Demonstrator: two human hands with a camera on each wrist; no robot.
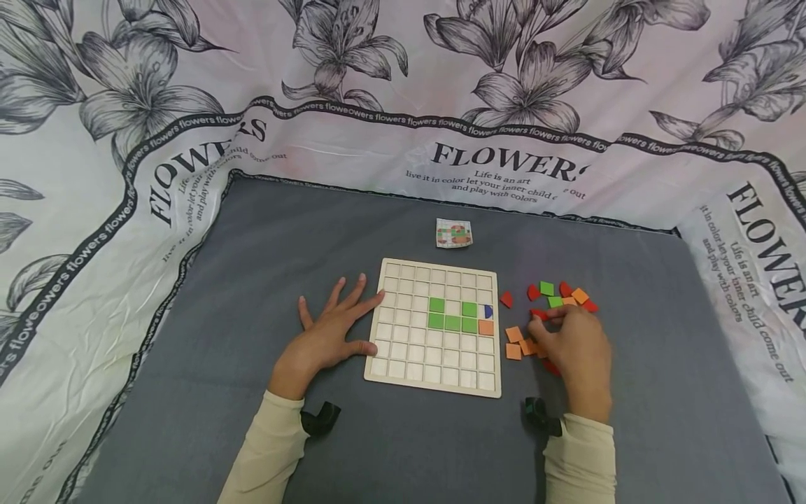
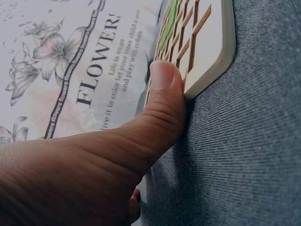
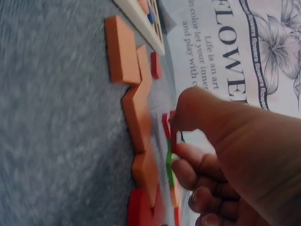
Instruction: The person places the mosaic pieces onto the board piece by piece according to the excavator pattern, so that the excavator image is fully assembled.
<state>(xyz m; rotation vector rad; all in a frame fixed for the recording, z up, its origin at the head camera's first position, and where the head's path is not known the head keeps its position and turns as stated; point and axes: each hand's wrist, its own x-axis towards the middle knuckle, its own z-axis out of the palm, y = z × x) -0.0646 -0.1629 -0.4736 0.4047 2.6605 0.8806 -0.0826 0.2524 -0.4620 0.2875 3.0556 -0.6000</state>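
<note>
A wooden grid board [image 1: 397,351] lies flat on the grey cloth. Its cells hold several green squares [image 1: 452,323], an orange square [image 1: 486,327] and a blue half-round piece [image 1: 488,311]. My left hand [image 1: 324,336] rests at the board's left side, fingers spread, with the thumb [image 2: 164,89] against its edge. To the right of the board, my right hand [image 1: 579,350] pinches a red piece [image 3: 173,134] between thumb and fingers. This piece shows mostly edge-on in the right wrist view. Loose orange squares [image 3: 136,117] lie close beside that hand.
Several more loose pieces lie around the right hand, among them a green square [image 1: 546,288] and a red piece [image 1: 506,299]. A small printed pattern card [image 1: 454,234] lies beyond the board. Flower-printed cloth [image 1: 352,140] borders the grey surface at the back and sides.
</note>
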